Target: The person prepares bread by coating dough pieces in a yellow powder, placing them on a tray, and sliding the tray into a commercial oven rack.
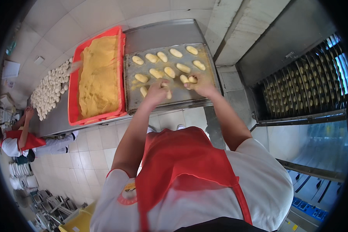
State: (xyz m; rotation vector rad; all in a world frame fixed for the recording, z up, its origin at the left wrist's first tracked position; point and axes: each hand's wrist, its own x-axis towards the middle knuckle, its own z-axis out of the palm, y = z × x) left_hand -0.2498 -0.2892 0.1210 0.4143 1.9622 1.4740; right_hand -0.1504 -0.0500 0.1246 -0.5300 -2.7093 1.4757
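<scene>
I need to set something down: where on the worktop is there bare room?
Bare: the steel strip behind the tray, bordered by the red bin and the wall; and the near tabletop, between dough pieces and bin. Crowded: the tray's middle, where dough rolls lie around the left hand and right hand.

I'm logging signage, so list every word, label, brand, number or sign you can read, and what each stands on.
No text is clear enough to quote.
Round badge on the white shirt: lettering too blurred to read.
White sheet at far left: any print too small to read.
Blue panel at lower right: any markings too small to read.
</scene>
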